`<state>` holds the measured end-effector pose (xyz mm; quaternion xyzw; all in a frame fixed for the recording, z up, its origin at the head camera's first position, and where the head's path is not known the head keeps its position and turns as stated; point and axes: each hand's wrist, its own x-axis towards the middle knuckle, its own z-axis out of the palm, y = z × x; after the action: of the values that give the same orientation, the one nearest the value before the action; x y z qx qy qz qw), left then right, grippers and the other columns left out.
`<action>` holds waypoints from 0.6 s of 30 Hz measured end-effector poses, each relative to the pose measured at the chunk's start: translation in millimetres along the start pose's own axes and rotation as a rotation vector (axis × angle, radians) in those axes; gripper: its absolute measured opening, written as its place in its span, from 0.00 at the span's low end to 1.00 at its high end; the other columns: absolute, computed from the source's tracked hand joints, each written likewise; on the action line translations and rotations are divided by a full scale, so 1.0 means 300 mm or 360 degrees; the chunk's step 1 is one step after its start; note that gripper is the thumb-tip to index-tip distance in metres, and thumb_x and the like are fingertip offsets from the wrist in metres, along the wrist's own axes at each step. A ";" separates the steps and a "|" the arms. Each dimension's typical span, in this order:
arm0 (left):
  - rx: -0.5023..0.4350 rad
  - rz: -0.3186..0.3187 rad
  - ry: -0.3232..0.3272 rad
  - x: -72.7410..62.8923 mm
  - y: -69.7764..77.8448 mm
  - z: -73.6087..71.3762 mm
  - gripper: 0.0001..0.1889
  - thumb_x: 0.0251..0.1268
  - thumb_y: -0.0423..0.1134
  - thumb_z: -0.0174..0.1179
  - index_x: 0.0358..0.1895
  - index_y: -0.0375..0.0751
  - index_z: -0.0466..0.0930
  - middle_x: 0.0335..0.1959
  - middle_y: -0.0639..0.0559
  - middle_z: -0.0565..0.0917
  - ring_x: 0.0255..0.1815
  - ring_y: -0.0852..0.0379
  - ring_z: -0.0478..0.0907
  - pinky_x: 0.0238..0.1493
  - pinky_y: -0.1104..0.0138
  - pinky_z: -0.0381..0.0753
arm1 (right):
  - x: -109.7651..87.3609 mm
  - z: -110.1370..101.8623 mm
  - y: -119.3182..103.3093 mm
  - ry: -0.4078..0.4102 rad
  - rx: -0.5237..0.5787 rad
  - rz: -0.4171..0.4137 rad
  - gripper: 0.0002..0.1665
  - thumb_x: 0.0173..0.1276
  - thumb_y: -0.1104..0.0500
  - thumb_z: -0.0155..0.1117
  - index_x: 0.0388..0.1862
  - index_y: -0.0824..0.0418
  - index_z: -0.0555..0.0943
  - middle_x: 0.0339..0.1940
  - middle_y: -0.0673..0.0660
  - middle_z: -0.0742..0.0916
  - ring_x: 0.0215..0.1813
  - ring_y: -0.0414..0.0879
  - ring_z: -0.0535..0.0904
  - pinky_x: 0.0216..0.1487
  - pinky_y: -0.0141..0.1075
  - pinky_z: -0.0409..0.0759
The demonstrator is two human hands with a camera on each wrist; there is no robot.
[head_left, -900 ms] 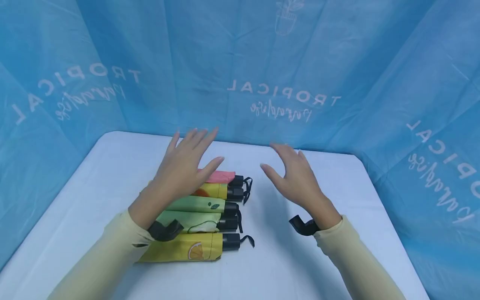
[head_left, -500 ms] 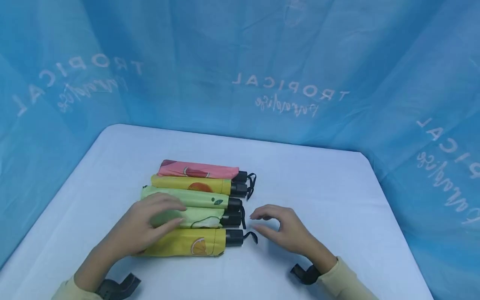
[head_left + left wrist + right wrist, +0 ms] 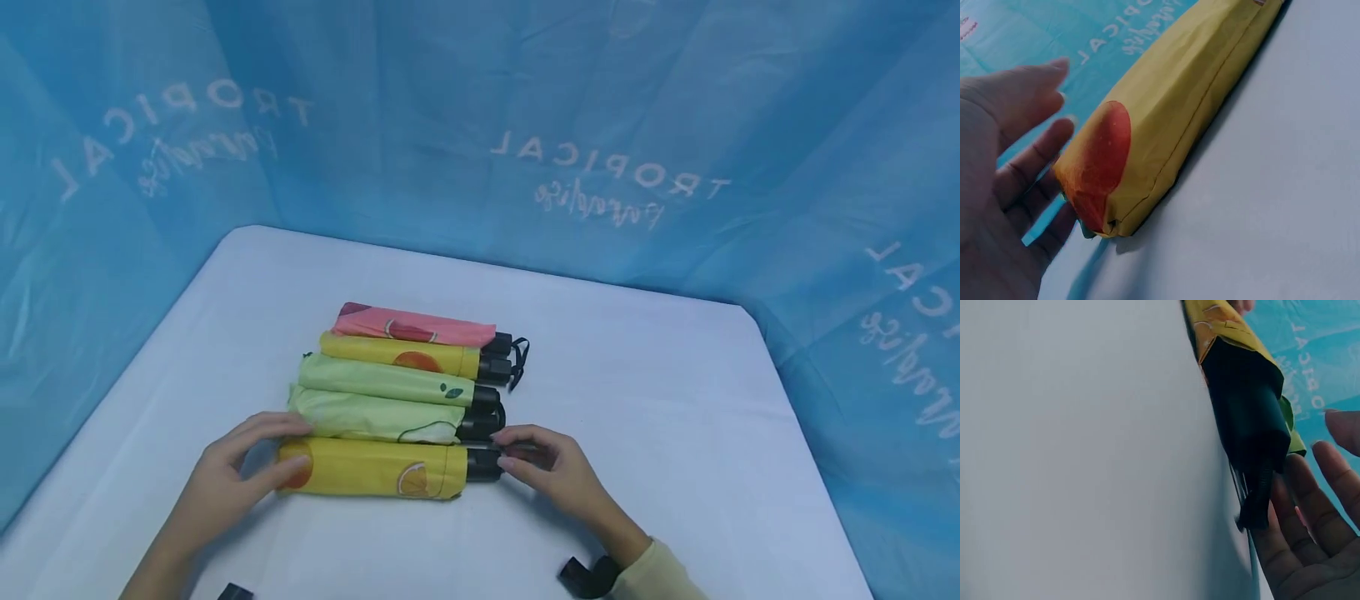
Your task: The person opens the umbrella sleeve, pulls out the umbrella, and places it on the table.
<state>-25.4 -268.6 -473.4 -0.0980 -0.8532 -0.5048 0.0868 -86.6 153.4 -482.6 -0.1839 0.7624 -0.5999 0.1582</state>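
Nearest the person lies a folded yellow umbrella (image 3: 367, 468) with an orange-slice print and a black handle (image 3: 483, 465). My left hand (image 3: 232, 475) is at its left end; the left wrist view shows thumb and fingers spread beside the red-orange printed tip (image 3: 1100, 165). At the other end, my right hand (image 3: 543, 467) has its fingertips right by the handle. Seen from the right wrist, the fingers (image 3: 1316, 512) extend alongside the black handle (image 3: 1250, 419) and its strap (image 3: 1257, 503), with the thumb apart.
Behind it, side by side, lie a pale green umbrella (image 3: 375, 414), another green umbrella (image 3: 386, 379), a yellow umbrella (image 3: 367, 347) and a pink umbrella (image 3: 450, 331), handles to the right. They rest on a white table (image 3: 637, 375). A blue printed curtain (image 3: 420, 125) surrounds the table's far sides.
Both hands have come down from above the table toward the person, to the two ends of the nearest yellow umbrella. The view has shifted slightly; the umbrellas keep their row.
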 end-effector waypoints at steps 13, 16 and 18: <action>0.0051 -0.0030 -0.0121 -0.013 -0.046 -0.006 0.26 0.55 0.33 0.78 0.59 0.55 0.85 0.59 0.59 0.79 0.65 0.65 0.70 0.65 0.83 0.63 | -0.011 0.027 0.026 -0.0016 -0.0194 -0.0280 0.22 0.66 0.55 0.76 0.58 0.55 0.85 0.58 0.50 0.86 0.60 0.47 0.83 0.62 0.40 0.81; 0.0059 0.0032 -0.0133 -0.020 -0.050 -0.006 0.28 0.53 0.31 0.78 0.59 0.54 0.85 0.59 0.58 0.78 0.64 0.64 0.70 0.64 0.83 0.64 | -0.014 0.033 0.040 0.0010 -0.0362 -0.0372 0.22 0.64 0.53 0.78 0.57 0.51 0.85 0.57 0.47 0.87 0.61 0.45 0.82 0.64 0.38 0.79; 0.0077 0.0057 -0.0143 -0.024 -0.050 -0.006 0.29 0.52 0.30 0.79 0.59 0.54 0.85 0.59 0.59 0.78 0.64 0.64 0.71 0.63 0.83 0.65 | -0.017 0.034 0.046 0.0006 -0.0437 -0.0397 0.23 0.63 0.52 0.79 0.57 0.48 0.85 0.58 0.45 0.86 0.63 0.44 0.81 0.67 0.38 0.76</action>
<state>-22.2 -277.7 -486.9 -0.1337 -0.8663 -0.4776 0.0599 -78.6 150.0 -498.4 -0.2958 0.8087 -0.5055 0.0546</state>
